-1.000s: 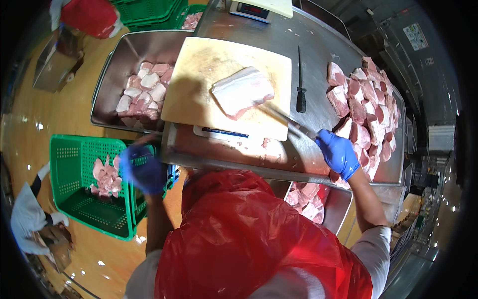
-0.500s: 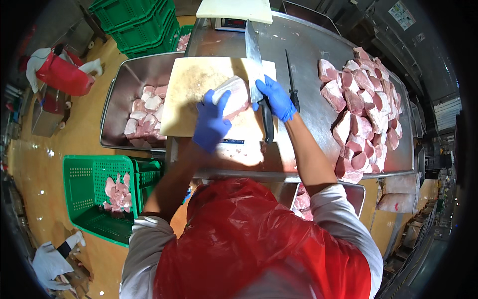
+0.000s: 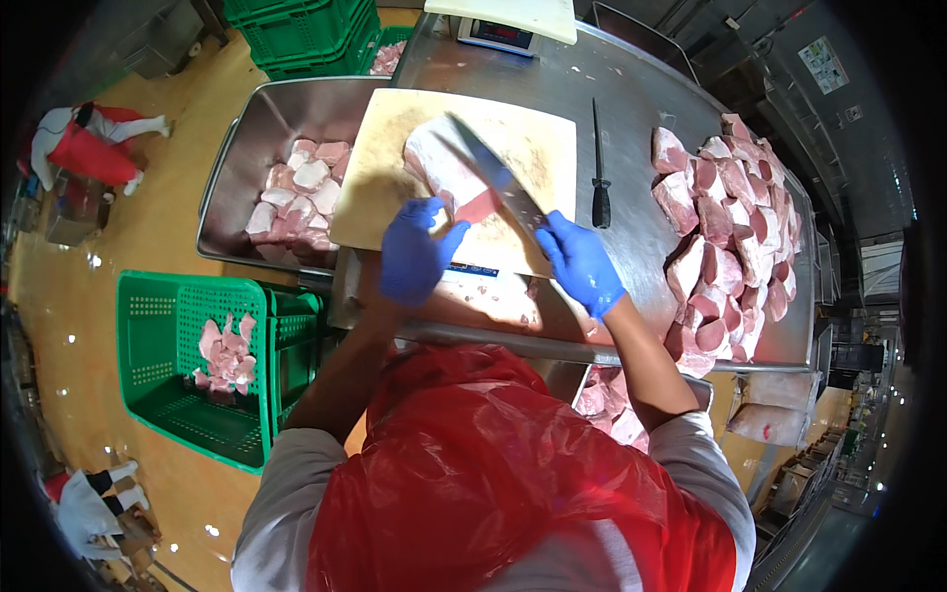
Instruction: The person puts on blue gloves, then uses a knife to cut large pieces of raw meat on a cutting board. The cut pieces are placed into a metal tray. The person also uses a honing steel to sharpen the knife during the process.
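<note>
A thick slab of pale pink raw meat (image 3: 434,158) lies on the white cutting board (image 3: 370,207), with whitish fat on top and a pinker cut face toward me. My right hand (image 3: 584,264), in a blue glove, grips a large wide-bladed knife (image 3: 493,176) whose blade slants up and left over the meat. Whether the edge touches the meat, I cannot tell. Also gloved in blue, my left hand (image 3: 412,257) is at the near end of the slab, thumb and fingers apart. Its fingertips are at the meat's edge; contact is unclear.
Many meat pieces (image 3: 725,237) are heaped on the steel table (image 3: 552,89) at right. A thin dark-handled sharpening steel (image 3: 601,197) lies beside the board. Left stand a metal tub (image 3: 232,197) of meat and a green crate (image 3: 148,395) with scraps. A scale (image 3: 498,37) sits at the back.
The meat has turned and lies with its far end more to the left. My left hand has drawn back toward me. The knife has swung from upright to slanting left over the meat.
</note>
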{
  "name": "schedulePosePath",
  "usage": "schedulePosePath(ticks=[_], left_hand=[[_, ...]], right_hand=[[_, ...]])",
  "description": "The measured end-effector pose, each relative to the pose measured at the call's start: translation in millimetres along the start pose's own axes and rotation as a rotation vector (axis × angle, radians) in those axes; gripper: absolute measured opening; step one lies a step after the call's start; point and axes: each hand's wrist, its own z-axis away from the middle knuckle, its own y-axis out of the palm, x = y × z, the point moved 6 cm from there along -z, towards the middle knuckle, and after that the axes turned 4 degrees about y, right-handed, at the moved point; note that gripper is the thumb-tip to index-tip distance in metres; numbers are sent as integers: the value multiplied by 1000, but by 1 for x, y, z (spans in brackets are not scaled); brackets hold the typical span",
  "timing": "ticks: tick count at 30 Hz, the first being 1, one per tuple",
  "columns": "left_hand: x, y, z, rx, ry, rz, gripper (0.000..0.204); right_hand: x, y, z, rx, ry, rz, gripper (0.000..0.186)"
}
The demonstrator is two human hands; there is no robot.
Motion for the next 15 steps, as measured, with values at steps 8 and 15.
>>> schedulePosePath(ticks=[8, 15], left_hand=[[4, 27, 11, -83, -1, -14, 11], [5, 20, 22, -24, -85, 56, 10]], right_hand=[[66, 32, -52, 7, -320, 209, 16], [17, -6, -39, 276, -333, 651, 20]])
